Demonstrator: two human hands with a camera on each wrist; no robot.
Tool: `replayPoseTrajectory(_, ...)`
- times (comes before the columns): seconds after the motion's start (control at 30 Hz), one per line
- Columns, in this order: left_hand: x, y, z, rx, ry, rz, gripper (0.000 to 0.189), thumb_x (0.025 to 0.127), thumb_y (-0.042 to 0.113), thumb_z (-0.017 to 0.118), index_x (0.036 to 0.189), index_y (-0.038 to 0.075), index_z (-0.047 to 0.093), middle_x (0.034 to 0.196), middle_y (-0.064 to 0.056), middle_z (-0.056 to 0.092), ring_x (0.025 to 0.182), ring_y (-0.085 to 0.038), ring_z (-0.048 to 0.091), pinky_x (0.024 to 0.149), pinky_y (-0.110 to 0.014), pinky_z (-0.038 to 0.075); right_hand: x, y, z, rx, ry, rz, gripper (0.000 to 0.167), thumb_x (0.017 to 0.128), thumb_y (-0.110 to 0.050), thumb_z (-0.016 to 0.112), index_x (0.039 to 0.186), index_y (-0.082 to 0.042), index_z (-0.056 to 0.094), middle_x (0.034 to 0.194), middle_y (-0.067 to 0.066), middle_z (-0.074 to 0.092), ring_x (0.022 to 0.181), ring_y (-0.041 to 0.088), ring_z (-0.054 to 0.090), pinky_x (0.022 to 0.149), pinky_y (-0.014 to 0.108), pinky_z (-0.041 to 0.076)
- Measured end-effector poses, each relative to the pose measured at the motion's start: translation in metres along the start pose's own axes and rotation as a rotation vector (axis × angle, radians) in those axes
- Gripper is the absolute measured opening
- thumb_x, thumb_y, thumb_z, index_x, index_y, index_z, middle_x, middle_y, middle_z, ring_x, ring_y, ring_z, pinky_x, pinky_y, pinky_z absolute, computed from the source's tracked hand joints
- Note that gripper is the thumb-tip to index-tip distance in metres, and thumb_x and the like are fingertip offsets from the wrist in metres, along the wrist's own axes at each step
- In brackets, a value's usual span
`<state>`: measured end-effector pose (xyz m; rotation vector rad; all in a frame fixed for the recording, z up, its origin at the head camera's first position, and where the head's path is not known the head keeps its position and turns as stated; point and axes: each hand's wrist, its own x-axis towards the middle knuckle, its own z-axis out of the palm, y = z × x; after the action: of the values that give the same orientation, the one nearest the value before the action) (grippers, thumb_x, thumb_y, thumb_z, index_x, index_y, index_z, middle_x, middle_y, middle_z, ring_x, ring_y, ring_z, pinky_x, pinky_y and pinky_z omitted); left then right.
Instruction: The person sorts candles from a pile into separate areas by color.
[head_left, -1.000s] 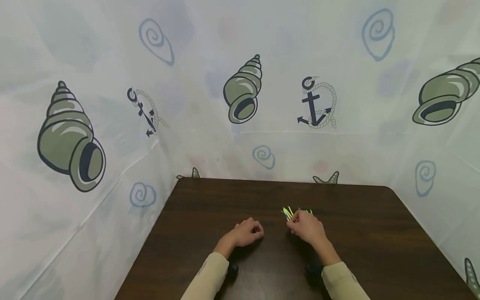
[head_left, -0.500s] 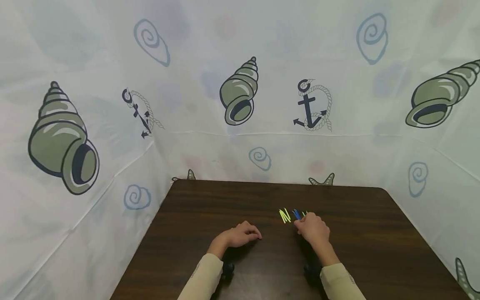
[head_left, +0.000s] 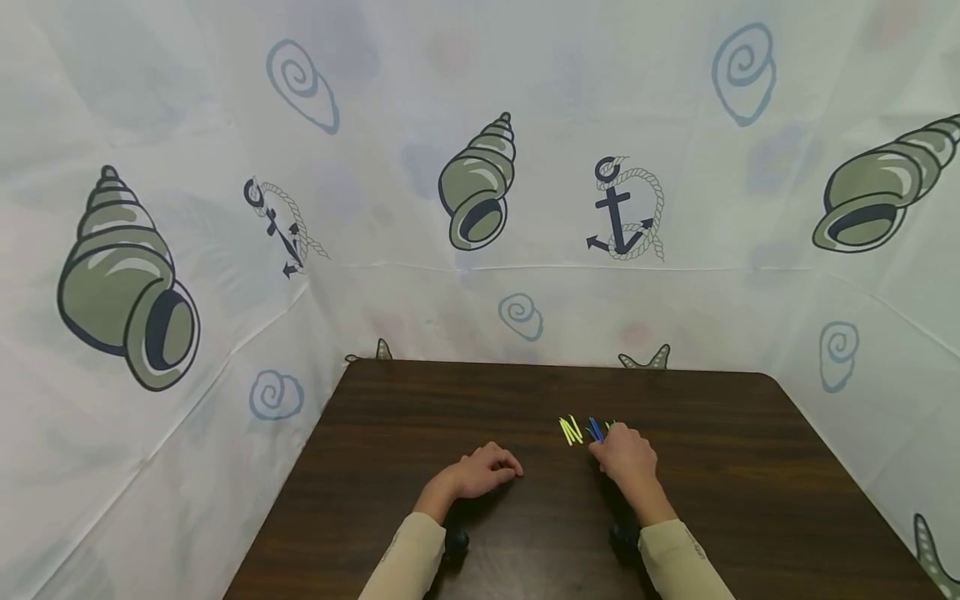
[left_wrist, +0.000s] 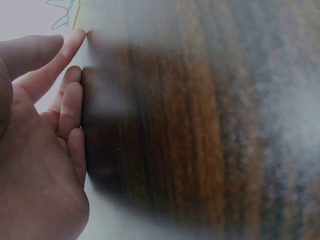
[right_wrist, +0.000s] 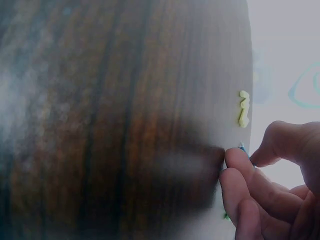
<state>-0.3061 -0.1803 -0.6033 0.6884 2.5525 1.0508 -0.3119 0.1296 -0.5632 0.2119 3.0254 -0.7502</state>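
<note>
Thin, short coloured sticks lie on the dark wooden table (head_left: 540, 533) in small groups. The yellow sticks (head_left: 570, 430) are left of my right hand (head_left: 628, 457). Blue sticks (head_left: 596, 429) sit just beyond my right fingertips, and bits of green sticks (head_left: 610, 425) show behind the knuckles. In the right wrist view, thumb and forefinger close around a blue stick (right_wrist: 243, 148), mostly hidden by the fingers. My left hand (head_left: 477, 472) rests on the table, fingers loosely bent, holding nothing. Its fingertips touch the tabletop in the left wrist view.
A light cloth backdrop (head_left: 405, 300) with shells and anchors stands around the table's far and side edges. Dark rounded devices sit under both wrists, near the left cuff (head_left: 456, 542) and right cuff (head_left: 624, 536).
My right hand has moved right from the yellow sticks to the blue ones, leaving the yellow sticks lying apart. The left fingers have loosened a little, and the head view has shifted slightly.
</note>
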Motion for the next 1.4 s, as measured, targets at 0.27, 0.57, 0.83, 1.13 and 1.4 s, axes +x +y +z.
replayPoseTrajectory(0.27, -0.011, 0.007, -0.005, 0.022, -0.008, 0.029, 0.021, 0.112, 0.029, 0.056, 0.116, 0.034, 0.076, 0.128, 0.006, 0.057, 0.125, -0.025, 0.05, 0.113, -0.073, 0.027, 0.009, -0.005, 0.006, -0.033, -0.018, -0.031, 0.023, 0.098, -0.025, 0.07, 0.086, -0.007, 0.066, 0.063, 0.003, 0.066, 0.059, 0.025, 0.063, 0.057, 0.042, 0.049)
replayPoseTrajectory(0.57, -0.016, 0.011, -0.009, 0.061, -0.004, 0.064, 0.018, 0.111, 0.027, 0.059, 0.121, 0.028, 0.075, 0.129, 0.0, 0.058, 0.124, -0.03, 0.052, 0.11, -0.072, 0.031, 0.01, -0.007, 0.002, -0.027, -0.025, -0.075, 0.026, 0.101, -0.022, 0.071, 0.079, -0.009, 0.067, 0.063, 0.001, 0.068, 0.06, 0.024, 0.064, 0.06, 0.045, 0.052)
replayPoseTrajectory(0.83, -0.016, 0.013, -0.005, 0.068, 0.01, 0.061, 0.016, 0.11, 0.026, 0.061, 0.12, 0.03, 0.073, 0.131, 0.002, 0.058, 0.127, -0.03, 0.052, 0.108, -0.066, 0.032, 0.012, -0.006, 0.004, -0.005, -0.01, -0.078, 0.029, 0.102, -0.018, 0.067, 0.074, -0.009, 0.065, 0.065, 0.003, 0.067, 0.059, 0.024, 0.063, 0.055, 0.04, 0.047)
replayPoseTrajectory(1.13, -0.013, 0.009, 0.003, 0.058, 0.012, 0.044, 0.017, 0.112, 0.031, 0.058, 0.119, 0.034, 0.073, 0.131, 0.005, 0.058, 0.128, -0.028, 0.051, 0.11, -0.067, 0.031, 0.01, 0.002, 0.001, 0.022, -0.022, -0.06, 0.032, 0.104, -0.022, 0.064, 0.074, -0.011, 0.063, 0.068, 0.004, 0.067, 0.06, 0.024, 0.061, 0.053, 0.038, 0.042)
replayPoseTrajectory(1.4, -0.014, 0.009, -0.001, 0.04, 0.007, 0.048, 0.021, 0.113, 0.039, 0.055, 0.118, 0.035, 0.074, 0.13, 0.005, 0.058, 0.124, -0.026, 0.051, 0.108, -0.067, 0.031, 0.006, 0.03, -0.017, 0.149, 0.026, -0.034, 0.027, 0.108, -0.034, 0.058, 0.104, -0.01, 0.071, 0.08, 0.0, 0.074, 0.065, 0.023, 0.062, 0.056, 0.039, 0.042)
